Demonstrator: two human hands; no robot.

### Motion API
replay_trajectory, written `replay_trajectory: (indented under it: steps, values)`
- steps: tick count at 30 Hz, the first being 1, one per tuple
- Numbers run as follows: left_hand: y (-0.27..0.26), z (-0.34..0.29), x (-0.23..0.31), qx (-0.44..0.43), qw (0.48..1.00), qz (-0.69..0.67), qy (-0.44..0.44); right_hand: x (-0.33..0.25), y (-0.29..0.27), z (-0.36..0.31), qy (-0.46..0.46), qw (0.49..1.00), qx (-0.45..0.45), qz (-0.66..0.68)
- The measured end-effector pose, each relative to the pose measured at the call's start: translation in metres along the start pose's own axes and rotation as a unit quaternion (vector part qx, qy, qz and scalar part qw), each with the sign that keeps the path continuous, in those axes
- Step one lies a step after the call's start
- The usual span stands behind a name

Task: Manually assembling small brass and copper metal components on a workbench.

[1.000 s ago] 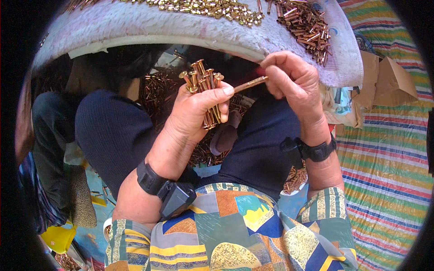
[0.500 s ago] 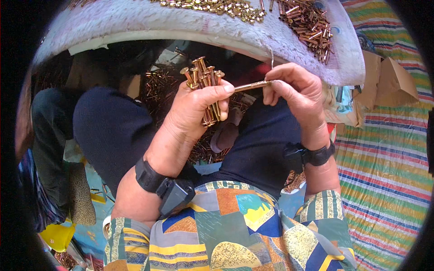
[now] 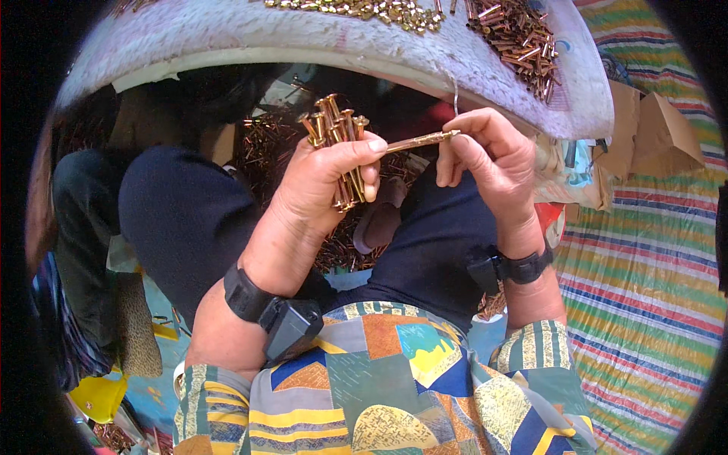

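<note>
And here the left hand (image 3: 326,167) grips a bundle of gold-coloured bolts (image 3: 331,121), while one slim metal rod (image 3: 417,142) juts rightward from its thumb, tilting slightly upward, tip at the right hand's (image 3: 489,155) narrowed fingers, their hold unclear.

No word, number, label or sign can be read in this view. On the patterned shirt (image 3: 379,387), some printed patches carry fine, script-like strokes that form no legible lettering. Beyond the shirt, toward its right, a small curved blue mark (image 3: 563,49) stands on the pale cloth of the tabletop (image 3: 303,38); it is too small to tell whether it is a letter, a figure or mere decoration.
</note>
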State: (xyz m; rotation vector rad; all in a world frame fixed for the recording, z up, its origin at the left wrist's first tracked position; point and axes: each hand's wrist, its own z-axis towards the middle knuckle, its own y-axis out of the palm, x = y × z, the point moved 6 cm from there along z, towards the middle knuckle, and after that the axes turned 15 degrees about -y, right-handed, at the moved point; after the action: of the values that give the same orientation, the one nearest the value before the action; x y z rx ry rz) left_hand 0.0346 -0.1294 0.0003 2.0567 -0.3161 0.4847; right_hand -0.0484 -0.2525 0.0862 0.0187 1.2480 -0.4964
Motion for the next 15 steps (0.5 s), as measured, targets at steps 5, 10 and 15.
replay_trajectory:
  steps: [5,10,15]
  values:
    - [0.0,0.0,0.0,-0.003,1.0,0.008,-0.006,0.001,-0.005,0.003,-0.086,0.96,-0.122,-0.237]
    - [-0.001,0.001,0.001,-0.008,1.0,0.016,-0.004,0.002,-0.003,0.006,-0.136,0.968,-0.073,-0.197]
    - [-0.004,0.001,0.002,-0.003,1.0,0.017,0.001,0.007,-0.006,0.002,-0.07,0.996,-0.032,-0.042]
